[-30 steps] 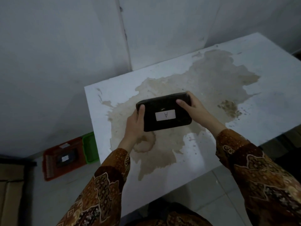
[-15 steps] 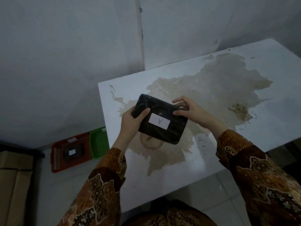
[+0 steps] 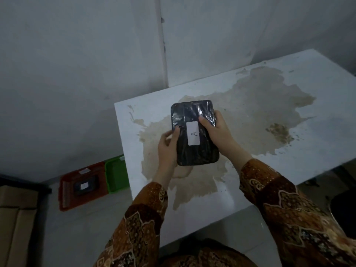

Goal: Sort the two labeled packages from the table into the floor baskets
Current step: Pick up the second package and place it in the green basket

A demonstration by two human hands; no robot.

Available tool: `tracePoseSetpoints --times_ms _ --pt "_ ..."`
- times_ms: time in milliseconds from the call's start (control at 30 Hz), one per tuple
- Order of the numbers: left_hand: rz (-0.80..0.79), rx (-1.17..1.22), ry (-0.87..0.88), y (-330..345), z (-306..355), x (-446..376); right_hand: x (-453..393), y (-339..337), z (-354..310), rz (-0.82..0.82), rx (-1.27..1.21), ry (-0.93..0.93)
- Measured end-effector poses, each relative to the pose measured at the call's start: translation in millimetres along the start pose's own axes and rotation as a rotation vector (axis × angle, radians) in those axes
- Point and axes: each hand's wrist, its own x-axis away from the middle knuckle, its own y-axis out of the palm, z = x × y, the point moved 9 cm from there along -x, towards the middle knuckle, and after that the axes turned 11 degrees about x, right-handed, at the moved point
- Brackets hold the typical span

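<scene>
- Black rectangular package wrapped in shiny clear film (image 3: 194, 132), held up over the left part of the stained white counter (image 3: 317, 105), long side running near to far.
- White paper label marked "A" (image 3: 193, 133) on the package's upper face, turned sideways.
- Left hand (image 3: 167, 145) on the package's left edge, fingers (image 3: 176, 134) curled closed around it, thumb on top.
- Right hand (image 3: 217, 132) on the right edge, fingers (image 3: 204, 120) closed on the top face near the label.
- Down left on the floor, red slotted plastic basket (image 3: 66, 191) holding a second dark package with a small white label (image 3: 84, 186), its marking too blurred to read.
- Green plastic basket (image 3: 116, 173) touching the red one's right side, partly hidden by the counter edge.
- Brown patterned sleeves (image 3: 140, 218) on both arms.
</scene>
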Motion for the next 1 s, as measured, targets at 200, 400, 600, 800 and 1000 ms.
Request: tracePoseSetpoints --times_ms 200,400,600,800,1000 --pt "0.117 0.386 -0.124 4.5 -43.3 35.5 16.3 6.9 41.1 0.275 -0.519 0.247" --pt "0.182 0.307 -0.026 -35.4 -13.1 19.0 12.4 20.9 32.5 0.127 -0.548 0.192" --pt "0.175 0.069 0.059 -87.0 31.4 -6.7 17.0 54.1 -4.6 -0.195 -0.201 -0.047" --pt "0.248 -0.158 0.232 -157.7 71.6 -10.3 39.1 130.1 -23.0 -0.23 -0.066 -0.057" --pt "0.303 -0.239 0.183 -289.9 76.1 -31.4 62.2 261.0 -31.9 -0.174 0.008 0.016"
